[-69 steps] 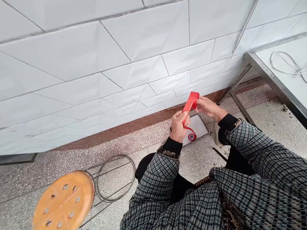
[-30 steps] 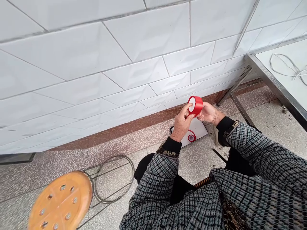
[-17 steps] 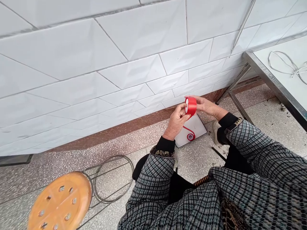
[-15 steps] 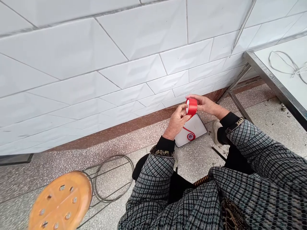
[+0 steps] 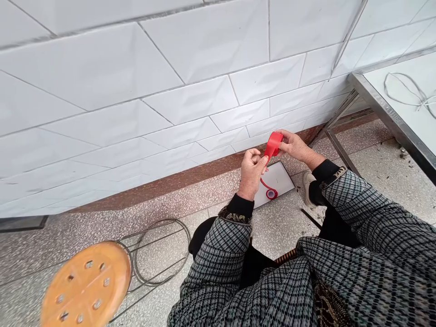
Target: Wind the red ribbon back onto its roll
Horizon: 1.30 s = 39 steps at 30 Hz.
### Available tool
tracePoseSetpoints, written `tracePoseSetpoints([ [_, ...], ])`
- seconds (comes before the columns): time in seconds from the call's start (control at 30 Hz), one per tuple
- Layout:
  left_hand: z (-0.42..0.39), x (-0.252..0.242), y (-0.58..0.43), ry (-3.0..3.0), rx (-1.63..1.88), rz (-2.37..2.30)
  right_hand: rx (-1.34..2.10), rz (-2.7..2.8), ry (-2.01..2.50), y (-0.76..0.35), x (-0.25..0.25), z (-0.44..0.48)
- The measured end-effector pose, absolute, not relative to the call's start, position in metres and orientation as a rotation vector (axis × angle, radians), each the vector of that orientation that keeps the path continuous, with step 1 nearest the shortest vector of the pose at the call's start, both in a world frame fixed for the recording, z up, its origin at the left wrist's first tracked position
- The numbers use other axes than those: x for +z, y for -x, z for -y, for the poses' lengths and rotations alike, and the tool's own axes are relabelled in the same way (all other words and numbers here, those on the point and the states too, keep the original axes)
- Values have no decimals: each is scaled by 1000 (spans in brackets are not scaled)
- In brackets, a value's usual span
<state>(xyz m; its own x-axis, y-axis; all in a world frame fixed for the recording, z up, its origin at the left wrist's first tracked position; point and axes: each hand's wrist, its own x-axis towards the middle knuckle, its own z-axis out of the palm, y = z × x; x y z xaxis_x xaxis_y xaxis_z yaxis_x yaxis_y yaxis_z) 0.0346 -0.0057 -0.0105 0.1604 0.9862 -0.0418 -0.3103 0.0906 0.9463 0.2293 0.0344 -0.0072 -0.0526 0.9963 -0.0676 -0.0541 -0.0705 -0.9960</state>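
My right hand holds a roll of wide red ribbon, with its fingers closed round the far side and edge. From the roll a short length of ribbon slopes down to my left hand, whose thumb and fingers pinch it. Below the hands, a white flat box or lid with a dark edge lies on the floor. On it rests a small roll of narrow red ribbon, its loose tail running up toward my left hand; whether the hand touches that tail is hidden.
A stool with a round orange seat and wire legs lies at lower left. A metal-framed table with a grey cable stands at right. White wall tiles rise ahead. Debris dots the speckled floor.
The wide roll has turned and shifted slightly right with my right hand. My left fingers have come out from its core and now pinch a pulled-out length of ribbon.
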Motion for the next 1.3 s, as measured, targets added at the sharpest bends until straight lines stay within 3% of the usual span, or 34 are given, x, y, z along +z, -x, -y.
tracePoseSetpoints([
  [0.23,6,-13,-31,-1097,1029,-902,1279,1082,1220,-232,-10,-38],
  [0.43,9,-8,-29,-1212,1265,-810,1391,1079,1126,-233,-2,-33],
  [0.9,21,-6,-46,-789,1188,-662,1674,902,1054,-222,7,-26],
  [1.3,23,-12,-47,-993,1162,-767,1352,1023,1191,-228,-7,-35],
])
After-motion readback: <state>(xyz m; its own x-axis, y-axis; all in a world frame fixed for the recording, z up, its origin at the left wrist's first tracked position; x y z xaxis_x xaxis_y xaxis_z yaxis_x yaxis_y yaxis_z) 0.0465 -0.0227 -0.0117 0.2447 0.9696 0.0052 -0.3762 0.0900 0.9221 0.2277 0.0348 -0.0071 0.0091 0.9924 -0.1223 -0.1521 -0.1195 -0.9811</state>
